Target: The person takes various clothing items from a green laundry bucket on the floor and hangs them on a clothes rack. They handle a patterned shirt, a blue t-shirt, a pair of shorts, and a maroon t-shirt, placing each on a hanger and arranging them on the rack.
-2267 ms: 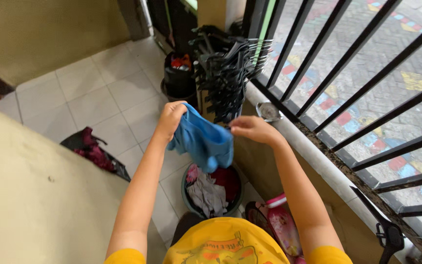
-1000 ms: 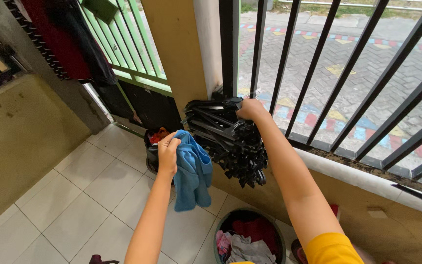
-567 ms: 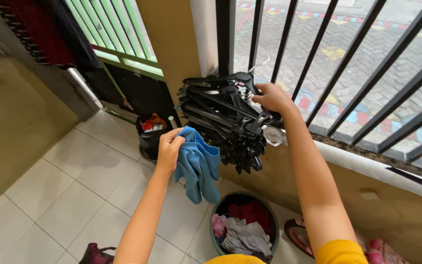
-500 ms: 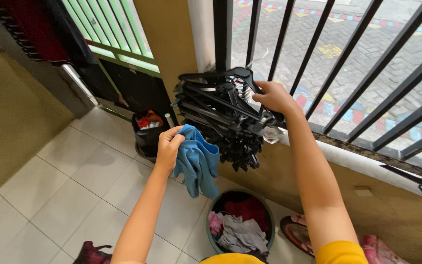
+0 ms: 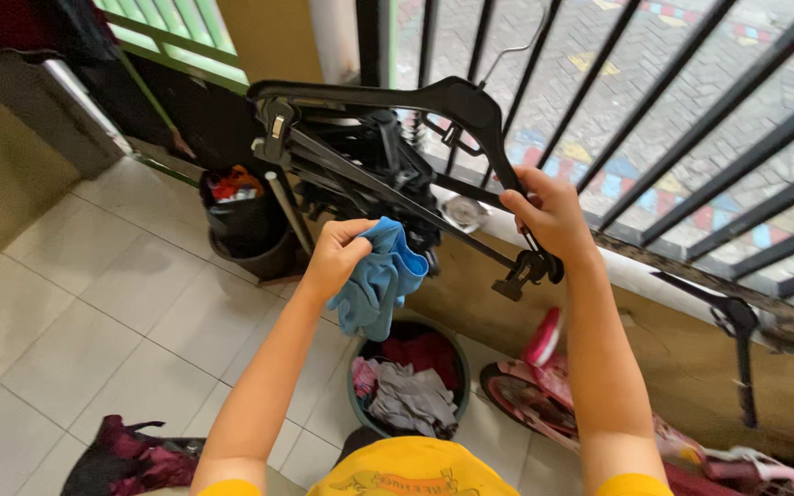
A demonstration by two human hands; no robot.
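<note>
My right hand (image 5: 551, 213) grips a black clothes hanger (image 5: 415, 96) with clips, lifted clear of a bundle of black hangers (image 5: 360, 170) that hangs on the window bars. My left hand (image 5: 337, 257) is closed around a crumpled light blue cloth (image 5: 380, 287), held just below the lifted hanger and above a round basket of clothes (image 5: 406, 381) on the floor.
Black metal bars (image 5: 654, 110) run along the right over a low ledge. A dark bucket (image 5: 245, 220) with colourful items stands by the wall. A small pink bike (image 5: 544, 386) lies at the right, and a dark red garment (image 5: 130, 455) lies on the pale tiled floor (image 5: 66, 294).
My right hand reached into the hanger bundle and pulled one black hanger out and up. My left hand kept the blue cloth and rose closer to the hanger.
</note>
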